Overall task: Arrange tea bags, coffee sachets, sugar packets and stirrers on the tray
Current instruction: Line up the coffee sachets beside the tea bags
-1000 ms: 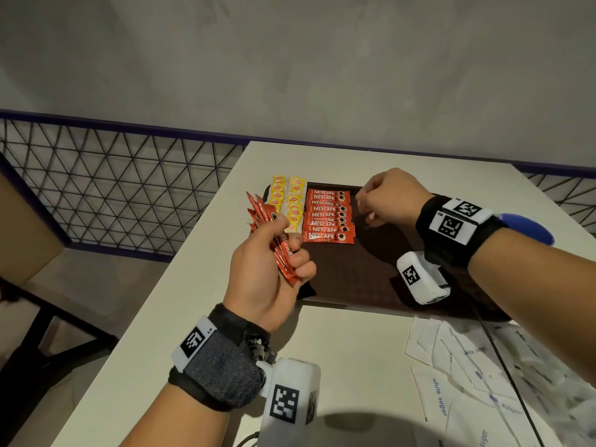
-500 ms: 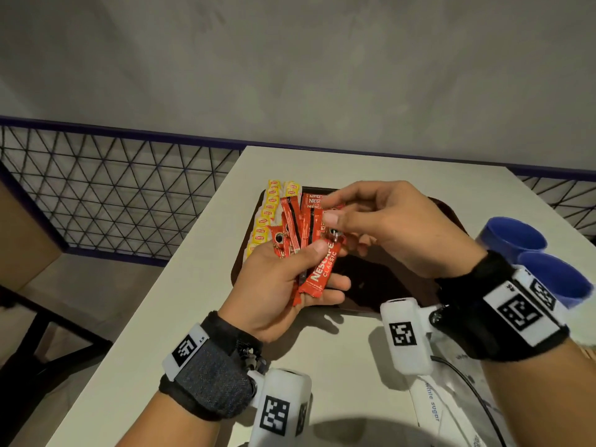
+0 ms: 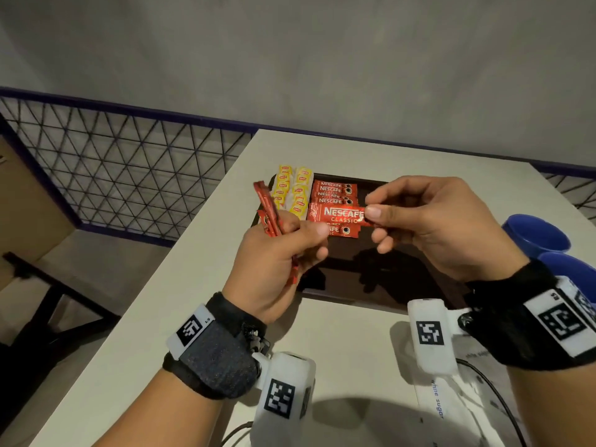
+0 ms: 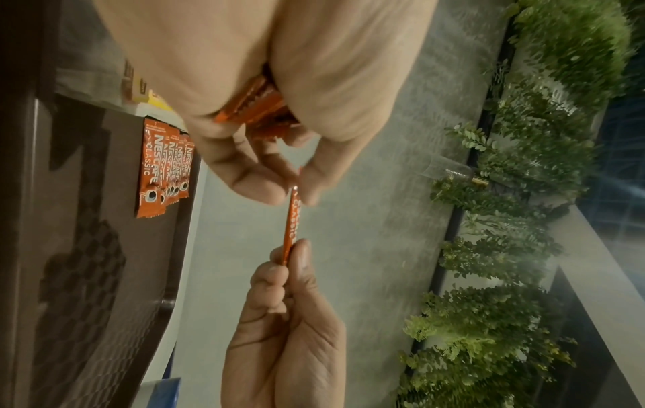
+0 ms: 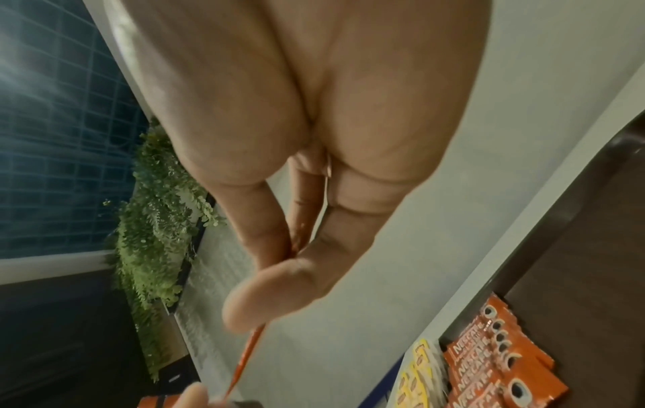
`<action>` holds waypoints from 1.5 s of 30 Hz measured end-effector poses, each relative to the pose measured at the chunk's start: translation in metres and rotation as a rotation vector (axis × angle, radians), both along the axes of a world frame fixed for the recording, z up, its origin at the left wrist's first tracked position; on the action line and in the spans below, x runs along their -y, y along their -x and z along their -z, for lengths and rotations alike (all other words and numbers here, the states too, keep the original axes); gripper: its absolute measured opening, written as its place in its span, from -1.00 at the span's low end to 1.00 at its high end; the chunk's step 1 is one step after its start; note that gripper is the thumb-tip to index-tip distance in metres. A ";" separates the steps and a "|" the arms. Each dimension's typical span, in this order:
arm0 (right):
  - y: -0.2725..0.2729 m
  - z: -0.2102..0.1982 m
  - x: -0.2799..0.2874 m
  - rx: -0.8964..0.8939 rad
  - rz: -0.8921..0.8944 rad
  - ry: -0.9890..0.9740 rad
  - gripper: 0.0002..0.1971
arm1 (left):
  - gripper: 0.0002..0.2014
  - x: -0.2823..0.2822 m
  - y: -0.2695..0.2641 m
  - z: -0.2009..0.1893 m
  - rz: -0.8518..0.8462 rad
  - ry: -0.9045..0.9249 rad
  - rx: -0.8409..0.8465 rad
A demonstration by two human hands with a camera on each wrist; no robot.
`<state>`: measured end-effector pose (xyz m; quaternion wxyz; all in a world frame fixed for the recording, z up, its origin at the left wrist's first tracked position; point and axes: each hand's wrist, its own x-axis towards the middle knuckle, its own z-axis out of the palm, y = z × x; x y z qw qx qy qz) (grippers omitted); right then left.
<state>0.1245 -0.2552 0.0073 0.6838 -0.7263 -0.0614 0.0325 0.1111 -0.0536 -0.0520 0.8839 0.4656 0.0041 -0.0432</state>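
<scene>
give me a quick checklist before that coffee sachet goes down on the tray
1. Right hand pinches a single sachet by its end: ok.
2. Left hand holds the spare bundle clear of the row: ok.
3. Left fingers off the sachet: cannot tell; the left wrist view shows them at its other end.
4. Coffee row on the tray lies neatly overlapped, with a free spot at its near end: ok.
5. Sachet's print faces up like the row's: ok.
6. Tea bags beside the row stay out of the way: ok.
</scene>
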 end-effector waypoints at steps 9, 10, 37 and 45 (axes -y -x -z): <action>0.005 0.007 -0.006 -0.001 -0.048 0.114 -0.86 | -0.66 -0.004 -0.008 0.008 -0.154 -0.034 -0.010; 0.005 0.007 -0.006 0.028 -0.034 0.171 -0.86 | -0.64 -0.003 -0.007 0.008 -0.159 -0.034 0.004; -0.076 0.033 -0.029 0.300 -0.123 1.409 -0.72 | -0.53 -0.006 -0.008 0.002 -0.224 -0.044 -0.062; -0.092 0.045 -0.044 0.261 -0.181 1.482 -0.66 | -0.53 -0.005 -0.009 0.001 -0.249 -0.012 -0.028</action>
